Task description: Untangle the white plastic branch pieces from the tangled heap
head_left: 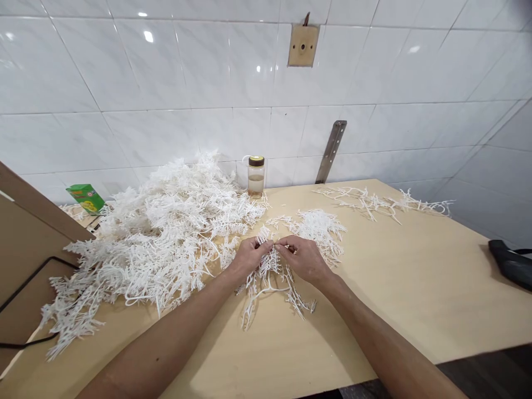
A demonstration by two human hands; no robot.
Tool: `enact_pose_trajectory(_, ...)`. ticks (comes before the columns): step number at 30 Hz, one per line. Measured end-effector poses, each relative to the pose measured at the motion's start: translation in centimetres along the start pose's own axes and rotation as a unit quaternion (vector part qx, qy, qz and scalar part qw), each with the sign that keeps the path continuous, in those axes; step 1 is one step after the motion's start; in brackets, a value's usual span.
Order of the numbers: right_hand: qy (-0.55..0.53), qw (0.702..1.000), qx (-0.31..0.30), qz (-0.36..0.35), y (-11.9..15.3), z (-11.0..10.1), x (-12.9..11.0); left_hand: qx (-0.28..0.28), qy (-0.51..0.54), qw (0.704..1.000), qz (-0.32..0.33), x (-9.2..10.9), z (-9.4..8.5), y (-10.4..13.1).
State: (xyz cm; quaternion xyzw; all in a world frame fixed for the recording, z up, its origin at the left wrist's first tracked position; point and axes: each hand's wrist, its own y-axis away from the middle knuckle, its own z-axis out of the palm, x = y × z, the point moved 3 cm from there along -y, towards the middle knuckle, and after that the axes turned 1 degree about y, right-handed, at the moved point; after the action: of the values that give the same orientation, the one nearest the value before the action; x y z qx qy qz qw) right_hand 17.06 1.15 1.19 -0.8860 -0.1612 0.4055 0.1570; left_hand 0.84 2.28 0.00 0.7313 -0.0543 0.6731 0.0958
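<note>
A white branched plastic sprig (270, 266) hangs between my hands over the table, its bare stems spreading toward me. My left hand (249, 256) is closed on its upper part. Fingertips of my right hand (303, 257) pinch at the same sprig, right beside the left thumb; the exact bit between them is too small to make out. A big heap of white sprigs (166, 227) lies to the left. Just beyond my right hand is a small pile of short white pieces (320, 227).
Bare white stems (369, 204) lie at the table's back right. A lidded jar (256, 177) and a metal bracket (331, 151) are by the tiled wall. A green box (86, 198) and brown board (33, 233) are left; a black object (511, 263) sits right.
</note>
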Motion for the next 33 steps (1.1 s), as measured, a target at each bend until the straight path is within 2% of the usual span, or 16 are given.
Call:
enact_pose_trajectory(5,0.028,0.999,-0.001,0.02,0.2,0.2,-0.3,0.014,-0.015,1.0,0.018,0.1,0.0,0.1)
enact_pose_trajectory(12,0.095,0.994,0.028,-0.056,0.4,0.8,-1.0,0.071,-0.062,0.995,0.038,-0.1,0.1,-0.3)
enact_pose_trajectory(17,0.121,0.991,0.031,-0.05,0.7,1.6,-0.8,0.095,-0.092,0.989,0.06,-0.4,0.2,-0.4)
enact_pose_trajectory(20,0.108,0.994,0.029,-0.019,0.8,2.0,-0.7,0.098,-0.111,0.985,0.09,-0.6,0.4,-0.1)
enact_pose_trajectory(24,0.041,0.997,0.008,0.068,0.7,2.1,-0.6,0.115,-0.149,0.975,0.121,-0.6,0.8,0.3)
enact_pose_trajectory(28,-0.003,0.991,0.002,0.133,0.3,1.7,-0.8,0.118,-0.155,0.973,0.127,-0.5,1.0,0.3)
enact_pose_trajectory(31,-0.035,0.981,-0.03,0.186,0.2,1.7,-0.5,0.106,-0.133,0.978,0.122,-0.5,1.1,0.3)
enact_pose_trajectory(33,-0.023,0.98,-0.028,0.195,0.2,1.7,-0.3,0.105,-0.132,0.977,0.132,-0.4,1.2,0.4)
